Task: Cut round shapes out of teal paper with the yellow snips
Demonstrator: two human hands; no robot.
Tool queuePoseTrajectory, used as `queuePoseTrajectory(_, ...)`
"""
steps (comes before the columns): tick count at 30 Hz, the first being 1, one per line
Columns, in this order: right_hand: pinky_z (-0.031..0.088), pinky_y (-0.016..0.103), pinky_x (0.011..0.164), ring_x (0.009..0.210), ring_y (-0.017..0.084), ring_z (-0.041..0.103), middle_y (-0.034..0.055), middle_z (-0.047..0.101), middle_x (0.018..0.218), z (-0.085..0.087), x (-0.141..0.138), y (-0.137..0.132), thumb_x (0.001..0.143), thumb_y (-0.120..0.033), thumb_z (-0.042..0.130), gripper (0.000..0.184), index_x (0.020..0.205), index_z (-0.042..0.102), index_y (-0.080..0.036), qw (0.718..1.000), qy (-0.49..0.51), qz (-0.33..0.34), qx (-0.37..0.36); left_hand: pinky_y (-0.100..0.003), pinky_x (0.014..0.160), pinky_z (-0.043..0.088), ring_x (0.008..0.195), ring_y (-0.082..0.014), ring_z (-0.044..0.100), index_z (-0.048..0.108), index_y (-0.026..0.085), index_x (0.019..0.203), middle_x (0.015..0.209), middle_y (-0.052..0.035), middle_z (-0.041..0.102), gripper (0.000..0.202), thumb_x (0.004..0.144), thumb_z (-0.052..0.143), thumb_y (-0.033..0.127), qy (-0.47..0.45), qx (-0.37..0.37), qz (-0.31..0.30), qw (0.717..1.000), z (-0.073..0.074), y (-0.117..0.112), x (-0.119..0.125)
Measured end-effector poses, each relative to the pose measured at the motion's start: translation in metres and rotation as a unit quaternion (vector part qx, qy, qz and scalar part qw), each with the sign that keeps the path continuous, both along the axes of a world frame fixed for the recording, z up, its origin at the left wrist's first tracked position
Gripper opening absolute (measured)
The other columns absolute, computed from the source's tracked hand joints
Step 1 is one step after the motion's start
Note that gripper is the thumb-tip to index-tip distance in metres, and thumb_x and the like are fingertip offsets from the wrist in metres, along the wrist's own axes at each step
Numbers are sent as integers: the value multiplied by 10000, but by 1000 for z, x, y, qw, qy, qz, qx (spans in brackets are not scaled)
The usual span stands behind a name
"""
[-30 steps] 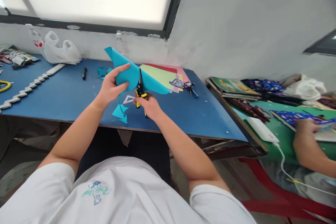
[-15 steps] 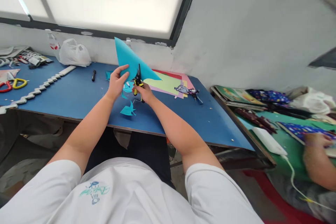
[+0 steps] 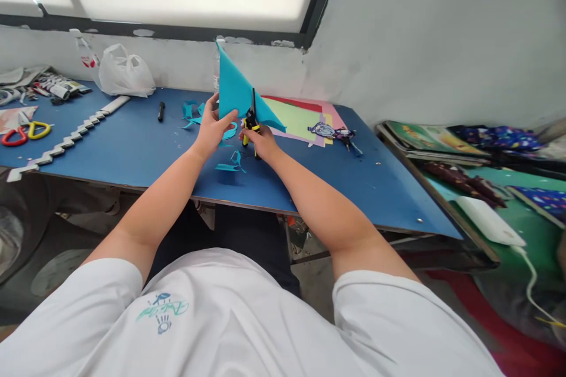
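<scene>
My left hand pinches a folded sheet of turquoise paper, thumb in front and fingers behind, raised above the blue table. In my right hand are snips with yellow-and-black handles, their dark blades pointing up against the paper. Whether the blades are parted is too small to tell. Below the hands is a cut turquoise scrap. More turquoise scraps lie to the left, beyond my left hand.
Coloured paper sheets lie to the right, with a bundled cord on them. At left are a folded white strip, scissors, a black marker and a plastic bag. A power strip sits on the green table.
The turquoise paper has turned, its upper corner now more upright. The scrap below has changed shape and position. The view has shifted, and another person's hand at right has left it.
</scene>
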State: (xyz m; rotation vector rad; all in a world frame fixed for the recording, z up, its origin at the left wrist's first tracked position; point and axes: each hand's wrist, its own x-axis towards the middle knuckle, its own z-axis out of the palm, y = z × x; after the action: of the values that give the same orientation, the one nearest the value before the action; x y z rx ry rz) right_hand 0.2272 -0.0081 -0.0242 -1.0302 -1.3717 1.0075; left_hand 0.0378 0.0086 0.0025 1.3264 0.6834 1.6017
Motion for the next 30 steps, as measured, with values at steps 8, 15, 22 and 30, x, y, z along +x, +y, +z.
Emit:
queuePoseTrajectory(8,621,446,959,918,272,782,60,812,868,-6,8,6,851,-551,891,353,937,770,-230,999,15,39,32,-253,700,637,792,-146,736,751,235,992,894,-9,737,580,897,1056,719,27,24,-8,999,2,0,3)
queuePoseTrajectory(15,648,413,860,854,266,780,46,804,828,-8,4,13,796,-625,969,446,910,747,-256,996,53,56,43,-282,650,586,727,-152,689,706,252,983,801,16,645,781,837,938,983,84,107,-1,991,-1,8,-2)
queuePoseTrajectory(22,666,410,836,847,265,786,16,767,811,-12,3,19,796,-683,980,488,883,720,-279,997,27,34,59,-288,579,518,619,-150,639,672,251,887,701,12,659,764,880,905,978,113,145,28,982,1,9,-7)
queuePoseTrajectory(30,670,429,895,871,271,779,10,753,820,-20,1,28,833,-637,949,427,892,728,-276,998,15,17,57,-321,589,473,612,-168,617,632,261,865,670,4,630,753,946,832,982,159,163,57,972,-2,12,-14)
